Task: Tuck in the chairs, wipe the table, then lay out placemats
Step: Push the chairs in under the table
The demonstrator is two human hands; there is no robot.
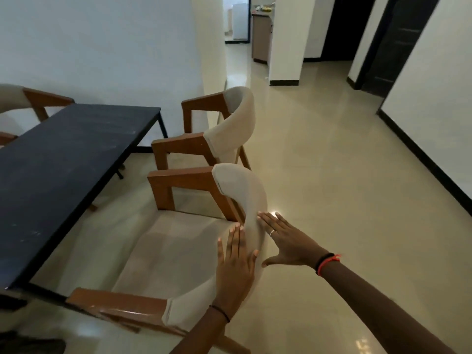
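The chair (173,251) stands at 4 o'clock of the dark bench (63,162), its seat out in the open. My left hand (236,267) lies flat on the inner face of its curved backrest (245,195), fingers straight. My right hand (286,241) presses the outer face, thumb spread, clasping nothing. Both forearms reach in from 5 o'clock. I count three chairs: this one, a second chair (235,123) at its 12 o'clock, and a third chair (12,97) at 10 o'clock across the one bench.
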